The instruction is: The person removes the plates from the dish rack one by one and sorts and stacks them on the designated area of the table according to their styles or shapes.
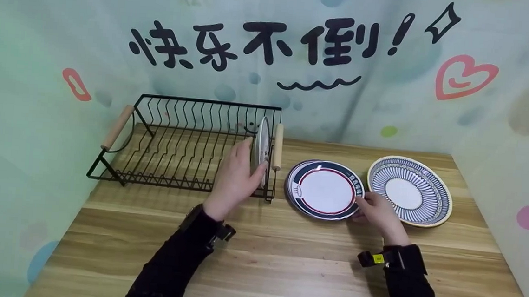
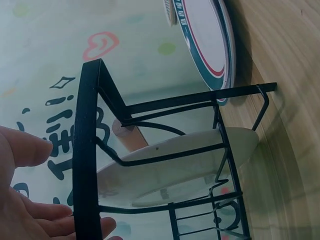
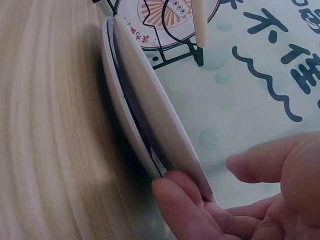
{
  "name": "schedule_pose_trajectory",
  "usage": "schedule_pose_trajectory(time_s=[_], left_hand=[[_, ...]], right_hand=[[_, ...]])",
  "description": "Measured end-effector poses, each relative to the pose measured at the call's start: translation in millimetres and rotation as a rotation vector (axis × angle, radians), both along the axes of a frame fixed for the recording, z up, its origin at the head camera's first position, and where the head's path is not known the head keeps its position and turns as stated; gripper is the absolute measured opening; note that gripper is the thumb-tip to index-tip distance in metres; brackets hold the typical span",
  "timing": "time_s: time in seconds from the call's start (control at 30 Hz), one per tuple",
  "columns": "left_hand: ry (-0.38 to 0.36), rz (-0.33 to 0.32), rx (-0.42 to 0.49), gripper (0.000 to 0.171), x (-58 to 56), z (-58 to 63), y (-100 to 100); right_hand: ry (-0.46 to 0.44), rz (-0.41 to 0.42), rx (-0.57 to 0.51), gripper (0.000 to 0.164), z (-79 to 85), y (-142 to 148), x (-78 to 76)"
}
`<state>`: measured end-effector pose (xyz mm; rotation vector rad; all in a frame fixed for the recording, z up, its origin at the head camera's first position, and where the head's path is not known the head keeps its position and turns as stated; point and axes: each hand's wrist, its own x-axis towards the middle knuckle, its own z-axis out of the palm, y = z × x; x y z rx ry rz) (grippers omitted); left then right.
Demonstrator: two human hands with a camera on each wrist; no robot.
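Observation:
A white plate (image 1: 261, 141) stands upright at the right end of a black wire dish rack (image 1: 187, 186). My left hand (image 1: 235, 177) is right beside it with fingers spread; in the left wrist view they lie at the rack's bar, with the plate's pale back (image 2: 175, 167) behind the wires. My right hand (image 1: 380, 217) grips the near-right rim of the top plate (image 1: 329, 190), white with a dark blue band and red ring. In the right wrist view, fingers (image 3: 185, 210) curl under this plate's edge, which is tilted up from the plate below (image 3: 127, 107), and the thumb stands above it.
A deeper patterned dish (image 1: 408, 193) with blue radial stripes sits right of the stacked plates, close to my right hand. Wooden handles (image 1: 278, 147) cap the rack's ends. A printed cloth backdrop (image 1: 318, 110) rises behind the wooden table (image 1: 284, 271).

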<state>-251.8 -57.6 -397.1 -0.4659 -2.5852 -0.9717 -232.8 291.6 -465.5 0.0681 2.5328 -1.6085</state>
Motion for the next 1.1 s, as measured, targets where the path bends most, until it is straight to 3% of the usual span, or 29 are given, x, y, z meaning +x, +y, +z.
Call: schedule_pose_trajectory(time_s=[0.5, 0.67, 0.8, 1.1], left_hand=[[-0.010, 0.004, -0.080, 0.068, -6.4, 8.3, -2.3], [-0.030, 0.011, -0.113, 0.070, -9.4, 13.1, -2.6], [-0.056, 0.017, -0.134, 0.072, -11.6, 16.5, -2.6], [-0.076, 0.035, -0.174, 0.075, -15.8, 17.7, -0.8]], right_hand=[[0.074, -0.018, 0.136, 0.040, 1.9, -5.6, 1.0], [0.156, -0.003, 0.293, 0.040, 6.6, -7.3, 4.9], [0.249, -0.042, 0.406, 0.040, 12.4, -8.1, 10.0], [0.371, -0.089, 0.385, 0.034, 21.1, -15.3, 15.3]])
